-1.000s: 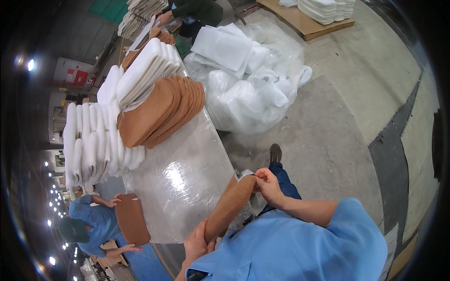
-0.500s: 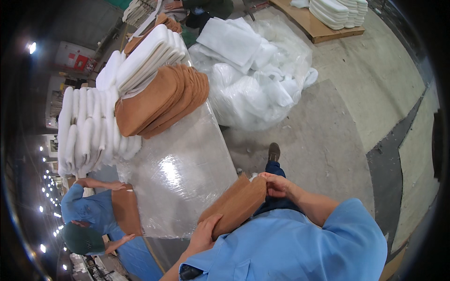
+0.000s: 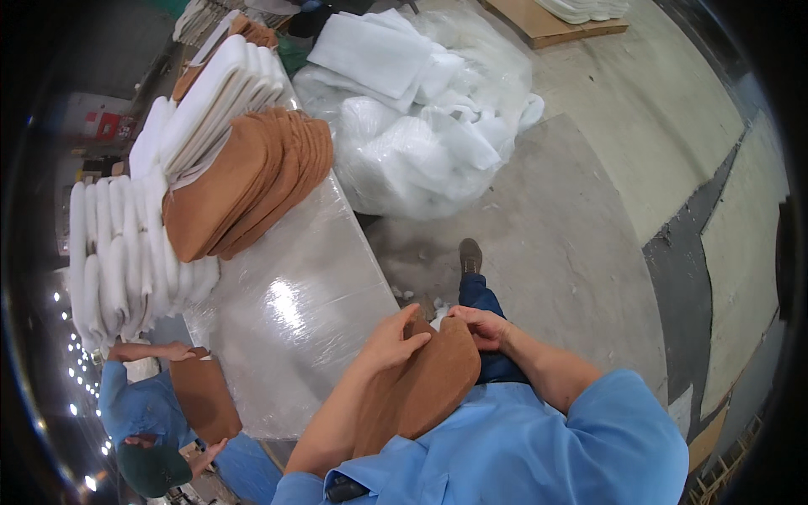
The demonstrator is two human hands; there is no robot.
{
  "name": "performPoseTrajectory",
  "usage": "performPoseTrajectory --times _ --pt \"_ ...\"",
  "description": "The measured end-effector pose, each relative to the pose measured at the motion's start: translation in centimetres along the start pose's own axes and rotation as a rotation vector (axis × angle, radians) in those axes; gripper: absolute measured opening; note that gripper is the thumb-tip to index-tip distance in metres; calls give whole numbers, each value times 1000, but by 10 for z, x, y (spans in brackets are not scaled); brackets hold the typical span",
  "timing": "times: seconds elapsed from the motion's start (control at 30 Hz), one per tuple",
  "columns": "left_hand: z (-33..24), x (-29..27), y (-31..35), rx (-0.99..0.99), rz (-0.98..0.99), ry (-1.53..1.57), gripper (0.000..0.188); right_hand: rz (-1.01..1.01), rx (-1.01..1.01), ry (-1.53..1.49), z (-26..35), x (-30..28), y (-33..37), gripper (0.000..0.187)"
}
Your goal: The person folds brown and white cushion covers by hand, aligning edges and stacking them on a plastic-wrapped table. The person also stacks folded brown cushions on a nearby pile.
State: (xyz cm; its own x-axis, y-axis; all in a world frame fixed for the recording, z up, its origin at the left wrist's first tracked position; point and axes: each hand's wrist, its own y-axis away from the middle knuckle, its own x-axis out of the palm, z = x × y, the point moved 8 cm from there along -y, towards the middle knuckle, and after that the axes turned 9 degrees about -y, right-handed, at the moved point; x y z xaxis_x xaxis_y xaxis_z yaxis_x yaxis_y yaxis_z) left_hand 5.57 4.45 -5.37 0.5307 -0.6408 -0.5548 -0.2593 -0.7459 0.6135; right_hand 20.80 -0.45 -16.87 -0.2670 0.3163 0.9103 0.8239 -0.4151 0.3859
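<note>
Spreading across the middle, a plastic-wrapped table [image 3: 286, 320] carries a stack of brown covers [image 3: 252, 181] beside white foam pads [image 3: 126, 252]. Against the person's chest, just off the table's near edge, sits a brown fabric cover [image 3: 425, 387]. The left hand [image 3: 391, 341] grips its top edge, fingers curled; the right hand [image 3: 481, 326] pinches the upper corner.

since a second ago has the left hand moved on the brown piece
Yes. The left hand has gone from the lower end of the brown piece up to its top edge, near the right hand and beside the plastic-wrapped table.
</note>
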Motion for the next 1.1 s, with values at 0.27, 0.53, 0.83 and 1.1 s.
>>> performPoseTrajectory --times 0.27,0.53,0.83,1.1 --pt "-3 2 -2 -262 -35 -203 45 -147 -102 42 9 -14 -6 13" --pt "-14 9 7 -90 -269 -179 35 -123 -79 -63 -2 -6 -9 15" --pt "-8 23 -1 -205 -281 -211 31 -446 -20 65 -8 -28 -14 17" --pt "-2 28 -4 -298 -261 -231 36 -304 141 -30 -22 -24 -24 19"
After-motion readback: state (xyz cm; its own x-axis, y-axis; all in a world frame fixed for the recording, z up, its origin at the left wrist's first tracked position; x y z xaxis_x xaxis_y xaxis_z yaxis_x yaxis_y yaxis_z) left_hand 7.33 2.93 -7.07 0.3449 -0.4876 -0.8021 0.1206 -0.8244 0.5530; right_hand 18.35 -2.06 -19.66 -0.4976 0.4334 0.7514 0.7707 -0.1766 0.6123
